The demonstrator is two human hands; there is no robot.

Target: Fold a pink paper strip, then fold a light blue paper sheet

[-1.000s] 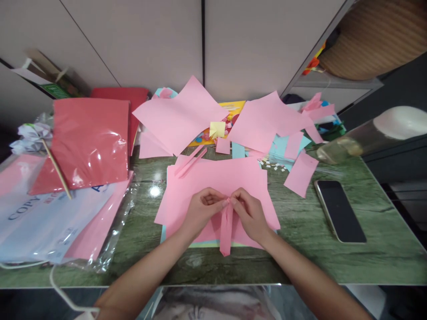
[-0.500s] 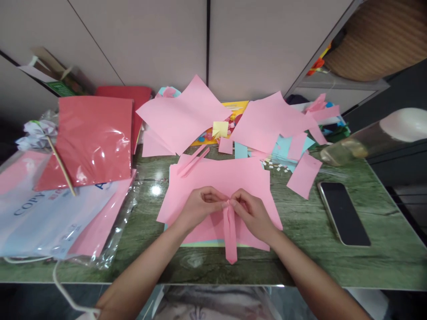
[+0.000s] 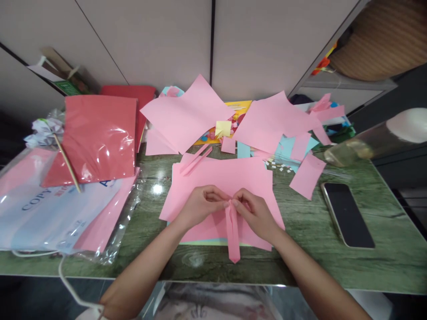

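A narrow folded strip of pink paper (image 3: 234, 238) points toward me, its near end tapered to a blunt tip. My left hand (image 3: 203, 205) pinches its far end between thumb and fingers. From the other side my right hand (image 3: 253, 211) pinches the same end, so the fingertips of both hands meet. A crease or slit runs down the middle of the strip. Beneath the hands lies a stack of pink sheets (image 3: 200, 178), with blue and green edges showing below. Two thin folded pink strips (image 3: 196, 161) rest on the stack's upper left corner.
At right lies a phone (image 3: 348, 215), with a clear bottle-like container (image 3: 370, 138) behind it. Pink sheets (image 3: 187, 113) and paper scraps (image 3: 307, 174) cover the back. On the left are a red packet (image 3: 100, 138), a stick (image 3: 67, 164) and a plastic bag of copy paper (image 3: 50, 222).
The view has shifted slightly, so everything sits a little further right. Both hands keep their pinch on the strip's far end, with hardly any visible movement.
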